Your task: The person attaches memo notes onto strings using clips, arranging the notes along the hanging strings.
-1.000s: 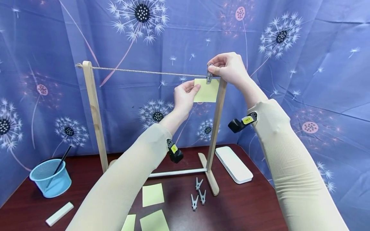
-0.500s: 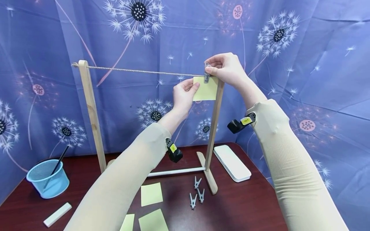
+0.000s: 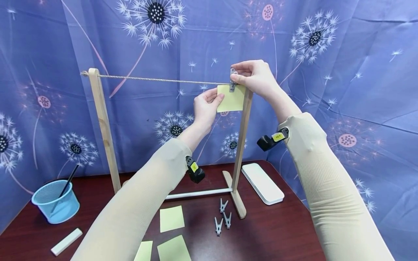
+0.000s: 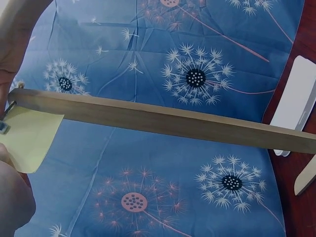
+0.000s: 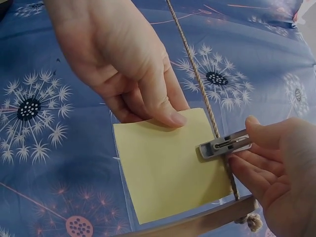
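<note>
A yellow sticky note (image 3: 230, 100) hangs at the right end of a twine line (image 3: 156, 79), near the frame's right post. My left hand (image 3: 205, 108) pinches its left edge between thumb and fingers. A grey clothespin (image 5: 224, 145) lies across the twine with its tip over the note's upper edge. The thumb and fingers of my right hand (image 3: 258, 77) pinch the clothespin's handle end. In the left wrist view the note (image 4: 32, 138) shows beside the wooden post (image 4: 163, 118), and the clothespin is mostly cut off.
Several grey clothespins (image 3: 218, 226) and sticky notes (image 3: 172, 219) lie on the dark red table (image 3: 267, 232). A white case (image 3: 262, 184) stands right of the frame. At left are a blue mesh cup (image 3: 56, 203) with a black stick and a white bar (image 3: 66, 241).
Both hands keep their hold on the note and clothespin, which have risen slightly. The head view has shifted a little; the things on the table stay put.
</note>
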Tool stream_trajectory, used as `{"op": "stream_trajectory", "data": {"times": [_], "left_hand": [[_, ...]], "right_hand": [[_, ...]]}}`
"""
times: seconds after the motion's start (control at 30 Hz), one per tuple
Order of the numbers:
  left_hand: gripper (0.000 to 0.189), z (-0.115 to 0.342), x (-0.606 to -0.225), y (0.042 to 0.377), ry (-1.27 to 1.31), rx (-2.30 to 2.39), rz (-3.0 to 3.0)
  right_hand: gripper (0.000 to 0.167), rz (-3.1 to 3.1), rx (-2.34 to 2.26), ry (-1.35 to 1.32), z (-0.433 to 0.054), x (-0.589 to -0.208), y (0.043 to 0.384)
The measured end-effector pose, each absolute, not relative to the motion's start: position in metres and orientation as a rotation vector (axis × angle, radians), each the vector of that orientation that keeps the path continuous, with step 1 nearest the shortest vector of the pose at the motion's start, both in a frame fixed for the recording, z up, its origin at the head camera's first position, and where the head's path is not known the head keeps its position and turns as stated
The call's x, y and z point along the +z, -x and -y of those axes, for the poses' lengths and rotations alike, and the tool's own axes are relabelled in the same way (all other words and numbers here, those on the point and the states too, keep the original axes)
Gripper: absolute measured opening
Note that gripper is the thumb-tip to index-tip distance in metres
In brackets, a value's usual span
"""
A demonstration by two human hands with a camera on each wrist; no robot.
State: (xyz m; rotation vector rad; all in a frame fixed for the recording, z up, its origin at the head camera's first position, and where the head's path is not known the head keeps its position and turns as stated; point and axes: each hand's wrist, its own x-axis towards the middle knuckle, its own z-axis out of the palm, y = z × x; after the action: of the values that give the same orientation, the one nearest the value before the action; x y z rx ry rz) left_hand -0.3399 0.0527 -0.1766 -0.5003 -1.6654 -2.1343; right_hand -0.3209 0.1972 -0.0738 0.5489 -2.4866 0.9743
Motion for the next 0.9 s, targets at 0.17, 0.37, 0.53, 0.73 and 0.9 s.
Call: {"op": "stream_trajectory", "data": {"times": [0.17,0.37,0.53,0.73,0.9], "left_hand": [[0.036,-0.048,-0.179,0.339,0.51,-2.143,1.651],[0.036,-0.04,-0.187,0.339,0.508,-2.153,1.626],[0.037,-0.03,-0.2,0.339,0.487,-2.167,1.599],[0.036,-0.011,-0.227,0.335,0.418,-2.105,1.636],[0.034,0.01,-0.266,0.328,0.35,-1.947,1.815]], "right_hand": [[0.046,2.467,1.05,-0.539,-0.196,-0.076,0.321],[0.05,2.327,1.191,-0.607,-0.194,-0.081,0.321],[0.045,1.988,1.306,-0.691,-0.193,-0.093,0.321],[0.032,1.721,1.372,-0.697,-0.199,-0.116,0.316],[0.023,1.642,1.379,-0.747,-0.205,-0.151,0.311]]}}
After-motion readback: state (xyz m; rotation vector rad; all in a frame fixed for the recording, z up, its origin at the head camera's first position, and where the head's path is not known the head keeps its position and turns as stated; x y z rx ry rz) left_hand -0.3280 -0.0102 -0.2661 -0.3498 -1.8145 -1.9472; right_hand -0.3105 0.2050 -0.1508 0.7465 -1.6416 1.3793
